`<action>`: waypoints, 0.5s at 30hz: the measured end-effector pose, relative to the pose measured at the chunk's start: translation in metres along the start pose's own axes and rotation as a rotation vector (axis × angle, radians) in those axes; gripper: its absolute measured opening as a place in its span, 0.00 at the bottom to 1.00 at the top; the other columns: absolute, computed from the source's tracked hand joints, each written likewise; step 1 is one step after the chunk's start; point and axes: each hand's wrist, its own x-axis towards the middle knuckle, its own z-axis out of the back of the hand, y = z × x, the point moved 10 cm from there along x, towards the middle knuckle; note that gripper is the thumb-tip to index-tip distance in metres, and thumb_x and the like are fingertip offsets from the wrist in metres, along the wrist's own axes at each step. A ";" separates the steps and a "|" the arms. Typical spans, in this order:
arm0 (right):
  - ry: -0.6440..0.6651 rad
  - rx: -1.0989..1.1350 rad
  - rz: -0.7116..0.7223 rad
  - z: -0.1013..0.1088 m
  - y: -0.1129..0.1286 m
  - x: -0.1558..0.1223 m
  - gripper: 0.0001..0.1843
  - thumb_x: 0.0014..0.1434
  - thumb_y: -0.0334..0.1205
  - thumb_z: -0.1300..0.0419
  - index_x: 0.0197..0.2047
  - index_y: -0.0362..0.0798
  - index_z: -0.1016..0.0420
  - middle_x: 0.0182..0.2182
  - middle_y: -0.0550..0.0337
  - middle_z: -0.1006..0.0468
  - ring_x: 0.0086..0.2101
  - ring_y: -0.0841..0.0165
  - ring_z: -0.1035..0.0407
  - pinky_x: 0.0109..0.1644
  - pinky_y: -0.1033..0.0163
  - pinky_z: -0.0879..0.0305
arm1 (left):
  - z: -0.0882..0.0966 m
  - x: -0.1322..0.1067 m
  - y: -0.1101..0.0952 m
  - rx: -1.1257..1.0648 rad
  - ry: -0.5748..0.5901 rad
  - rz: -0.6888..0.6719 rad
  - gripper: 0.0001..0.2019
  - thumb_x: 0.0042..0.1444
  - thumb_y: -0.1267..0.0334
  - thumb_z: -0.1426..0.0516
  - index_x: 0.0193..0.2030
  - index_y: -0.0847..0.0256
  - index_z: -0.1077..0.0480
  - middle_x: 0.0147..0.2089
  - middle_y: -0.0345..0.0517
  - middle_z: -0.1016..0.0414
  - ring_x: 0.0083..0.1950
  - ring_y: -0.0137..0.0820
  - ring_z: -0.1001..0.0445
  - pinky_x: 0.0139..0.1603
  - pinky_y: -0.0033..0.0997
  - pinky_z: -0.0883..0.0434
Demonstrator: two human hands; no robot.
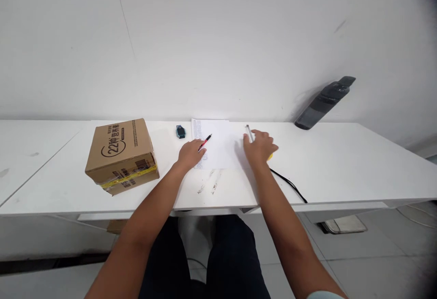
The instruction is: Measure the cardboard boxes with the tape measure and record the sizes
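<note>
My left hand (191,154) rests at the left edge of white paper sheets (223,146), its fingers closed around a red and black pen (206,140). The pen's dark tip points up and right, away from me. At the paper's right side, my right hand (258,149) is curled over what looks like a tape measure. Its pale strip (250,133) sticks out beyond the thumb, and a bit of yellow (270,157) shows beside the palm. From under that hand a black strap (289,182) trails to the desk's front edge. Most of the tape measure is hidden.
A brown cardboard box (121,153) with yellow tape stands on the left of the white desk (341,167). A dark watch (180,131) lies behind my left hand. At the back right, a dark bottle (324,103) stands near the wall. Dark smudges mark the desk's front.
</note>
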 end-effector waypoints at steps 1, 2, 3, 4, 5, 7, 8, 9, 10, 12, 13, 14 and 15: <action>0.006 -0.023 -0.059 0.003 -0.015 0.005 0.24 0.65 0.47 0.47 0.59 0.45 0.29 0.55 0.41 0.30 0.54 0.48 0.39 0.55 0.43 0.47 | 0.001 0.000 0.000 -0.002 -0.002 0.003 0.19 0.67 0.57 0.50 0.62 0.54 0.32 0.64 0.44 0.29 0.61 0.40 0.29 0.60 0.38 0.33; 0.047 -0.037 -0.095 0.000 -0.028 0.009 0.25 0.63 0.47 0.45 0.59 0.43 0.29 0.55 0.39 0.30 0.54 0.46 0.40 0.55 0.42 0.47 | 0.002 -0.001 0.000 -0.003 -0.005 0.008 0.19 0.67 0.56 0.50 0.62 0.55 0.32 0.63 0.44 0.28 0.60 0.40 0.29 0.59 0.39 0.33; 0.113 -0.045 -0.107 -0.007 -0.036 0.012 0.25 0.62 0.47 0.44 0.58 0.42 0.28 0.54 0.37 0.29 0.54 0.45 0.39 0.54 0.41 0.46 | 0.002 -0.002 0.000 -0.003 -0.009 0.011 0.19 0.67 0.56 0.50 0.61 0.55 0.31 0.63 0.45 0.28 0.59 0.41 0.28 0.58 0.39 0.33; 0.179 -0.046 -0.100 -0.015 -0.040 0.013 0.25 0.62 0.47 0.44 0.57 0.42 0.28 0.53 0.36 0.29 0.54 0.45 0.39 0.54 0.41 0.44 | 0.001 -0.002 0.001 -0.004 -0.010 0.011 0.19 0.67 0.56 0.50 0.61 0.56 0.31 0.62 0.45 0.27 0.58 0.41 0.27 0.58 0.39 0.32; 0.231 -0.046 -0.081 -0.023 -0.041 0.013 0.25 0.61 0.48 0.44 0.56 0.42 0.27 0.53 0.36 0.28 0.54 0.45 0.39 0.53 0.41 0.43 | 0.001 -0.003 0.001 -0.006 -0.011 0.010 0.19 0.67 0.56 0.50 0.61 0.56 0.31 0.62 0.45 0.27 0.58 0.41 0.27 0.58 0.40 0.32; 0.277 -0.058 -0.032 -0.034 -0.037 0.012 0.24 0.62 0.48 0.46 0.57 0.44 0.28 0.54 0.38 0.29 0.54 0.46 0.39 0.53 0.42 0.41 | -0.002 -0.002 0.003 -0.005 -0.010 0.005 0.19 0.67 0.57 0.50 0.62 0.56 0.31 0.63 0.46 0.28 0.61 0.41 0.29 0.60 0.40 0.32; 0.269 -0.071 -0.012 -0.036 -0.034 0.012 0.24 0.63 0.47 0.47 0.57 0.44 0.28 0.55 0.39 0.29 0.54 0.47 0.38 0.52 0.43 0.40 | -0.003 -0.001 0.004 0.000 -0.015 0.002 0.20 0.67 0.57 0.50 0.62 0.57 0.32 0.65 0.47 0.29 0.63 0.41 0.30 0.61 0.41 0.33; 0.257 -0.085 0.001 -0.037 -0.031 0.011 0.23 0.63 0.46 0.48 0.57 0.44 0.28 0.55 0.40 0.29 0.54 0.48 0.38 0.52 0.44 0.39 | -0.002 0.001 0.003 0.010 -0.027 -0.004 0.20 0.67 0.58 0.49 0.62 0.58 0.32 0.67 0.48 0.32 0.66 0.41 0.33 0.63 0.41 0.34; 0.249 -0.097 0.012 -0.038 -0.028 0.010 0.22 0.64 0.45 0.49 0.57 0.44 0.28 0.54 0.40 0.29 0.54 0.49 0.37 0.52 0.45 0.39 | 0.002 0.002 -0.001 0.024 -0.053 -0.019 0.20 0.67 0.59 0.49 0.62 0.59 0.32 0.69 0.49 0.34 0.68 0.41 0.35 0.65 0.42 0.35; 0.236 -0.117 0.028 -0.038 -0.023 0.008 0.21 0.65 0.43 0.51 0.55 0.45 0.26 0.53 0.41 0.28 0.53 0.51 0.36 0.50 0.48 0.38 | 0.017 0.000 -0.019 0.050 -0.132 -0.094 0.19 0.67 0.61 0.50 0.62 0.61 0.32 0.71 0.51 0.38 0.71 0.41 0.39 0.68 0.43 0.38; 0.224 -0.123 0.035 -0.037 -0.020 0.006 0.21 0.66 0.42 0.52 0.54 0.44 0.26 0.52 0.42 0.27 0.53 0.52 0.36 0.50 0.49 0.38 | 0.028 -0.007 -0.033 0.057 -0.182 -0.148 0.19 0.68 0.62 0.51 0.62 0.62 0.31 0.71 0.52 0.38 0.71 0.40 0.40 0.68 0.43 0.38; 0.207 -0.129 0.041 -0.035 -0.018 0.004 0.21 0.67 0.42 0.53 0.53 0.44 0.25 0.52 0.42 0.27 0.52 0.53 0.36 0.49 0.50 0.38 | 0.040 -0.020 -0.049 0.058 -0.240 -0.211 0.19 0.68 0.62 0.51 0.61 0.63 0.31 0.71 0.54 0.37 0.70 0.41 0.39 0.68 0.43 0.37; 0.187 -0.134 0.046 -0.032 -0.017 0.002 0.21 0.68 0.41 0.54 0.53 0.44 0.25 0.51 0.42 0.27 0.52 0.54 0.36 0.49 0.51 0.38 | 0.053 -0.041 -0.066 0.051 -0.301 -0.277 0.19 0.68 0.62 0.51 0.61 0.63 0.30 0.70 0.54 0.36 0.70 0.40 0.37 0.67 0.43 0.35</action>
